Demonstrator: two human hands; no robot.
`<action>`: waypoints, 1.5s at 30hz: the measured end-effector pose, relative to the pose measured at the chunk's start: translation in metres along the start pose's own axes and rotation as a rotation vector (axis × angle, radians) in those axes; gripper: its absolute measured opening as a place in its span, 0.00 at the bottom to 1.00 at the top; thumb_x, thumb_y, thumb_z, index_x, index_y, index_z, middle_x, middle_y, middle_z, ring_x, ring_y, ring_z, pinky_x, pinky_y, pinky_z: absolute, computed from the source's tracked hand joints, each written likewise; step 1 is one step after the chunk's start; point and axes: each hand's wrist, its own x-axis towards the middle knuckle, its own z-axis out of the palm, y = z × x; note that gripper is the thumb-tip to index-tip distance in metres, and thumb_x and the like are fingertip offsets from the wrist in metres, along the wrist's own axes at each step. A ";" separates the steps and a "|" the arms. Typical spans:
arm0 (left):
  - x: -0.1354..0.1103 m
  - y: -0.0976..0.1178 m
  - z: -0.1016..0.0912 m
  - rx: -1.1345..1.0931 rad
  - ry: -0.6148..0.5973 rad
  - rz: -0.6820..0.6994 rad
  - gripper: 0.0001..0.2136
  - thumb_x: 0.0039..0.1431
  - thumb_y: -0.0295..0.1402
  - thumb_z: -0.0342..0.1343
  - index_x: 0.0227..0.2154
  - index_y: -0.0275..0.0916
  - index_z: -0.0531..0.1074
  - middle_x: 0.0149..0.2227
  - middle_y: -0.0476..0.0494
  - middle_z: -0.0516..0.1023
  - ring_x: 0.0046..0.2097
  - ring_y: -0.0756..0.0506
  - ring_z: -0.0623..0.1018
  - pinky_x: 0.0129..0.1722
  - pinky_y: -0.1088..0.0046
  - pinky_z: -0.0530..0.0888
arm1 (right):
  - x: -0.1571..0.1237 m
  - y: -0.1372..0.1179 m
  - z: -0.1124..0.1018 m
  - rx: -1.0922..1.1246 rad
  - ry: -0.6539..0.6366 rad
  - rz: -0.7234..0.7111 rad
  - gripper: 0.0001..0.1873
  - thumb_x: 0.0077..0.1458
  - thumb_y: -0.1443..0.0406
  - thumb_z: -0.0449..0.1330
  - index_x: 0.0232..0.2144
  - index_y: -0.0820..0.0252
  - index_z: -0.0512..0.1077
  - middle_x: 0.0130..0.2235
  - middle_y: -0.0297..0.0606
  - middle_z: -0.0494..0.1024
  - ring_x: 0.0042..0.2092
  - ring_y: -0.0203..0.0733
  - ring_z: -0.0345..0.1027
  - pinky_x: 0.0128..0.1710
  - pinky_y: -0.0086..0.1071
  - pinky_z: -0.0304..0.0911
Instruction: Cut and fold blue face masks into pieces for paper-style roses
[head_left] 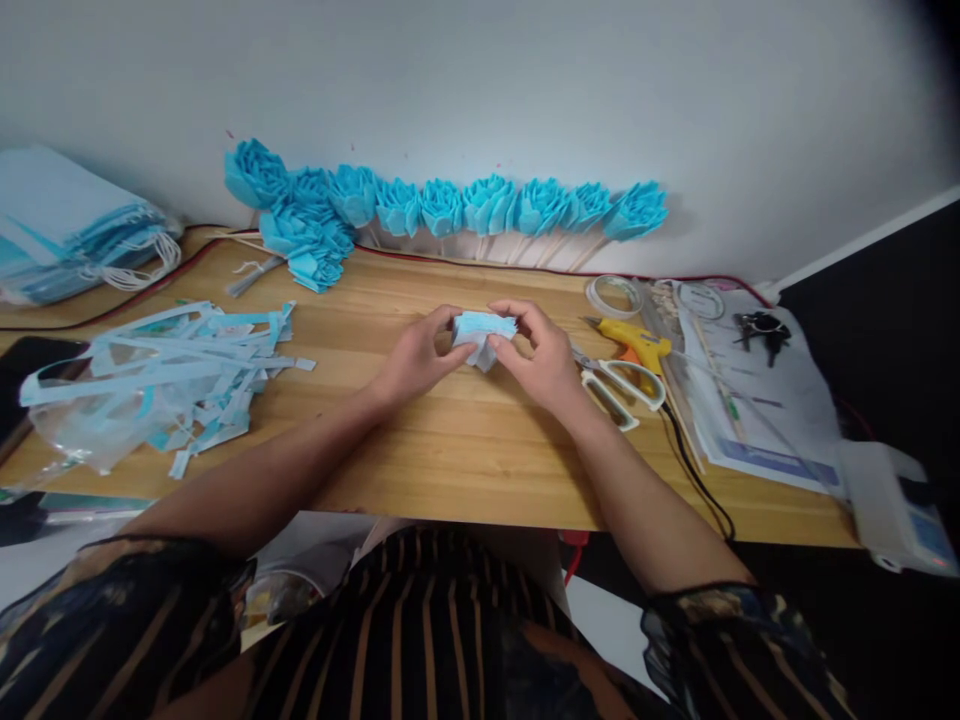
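Observation:
Between my two hands, just above the wooden table (450, 450), is a small folded stack of light blue and white mask fabric (484, 326). My left hand (421, 352) pinches its left end between thumb and fingers. At the right end, my right hand (541, 352) grips it the same way, with the thumb on the near side. White-handled scissors (634, 382) lie beside my right wrist, partly under a yellow glue gun (634, 337). Along the wall stands a row of blue fabric flowers (442, 207) on sticks, with more flowers (309, 235) heaped at its left end.
Cut blue and white strips (202, 360) lie piled on the left, near a dark phone-like object (30, 375). Behind them sits a stack of face masks (67, 225). At right are a tape roll (613, 296), keys (761, 330), papers (795, 400) and a black cord (686, 465).

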 end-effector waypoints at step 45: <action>0.005 -0.002 0.000 -0.410 -0.155 -0.260 0.21 0.46 0.32 0.65 0.44 0.36 0.68 0.34 0.47 0.77 0.31 0.49 0.77 0.28 0.74 0.73 | 0.004 0.009 0.005 0.286 0.115 0.293 0.13 0.51 0.54 0.64 0.31 0.56 0.73 0.25 0.30 0.70 0.27 0.34 0.60 0.26 0.30 0.57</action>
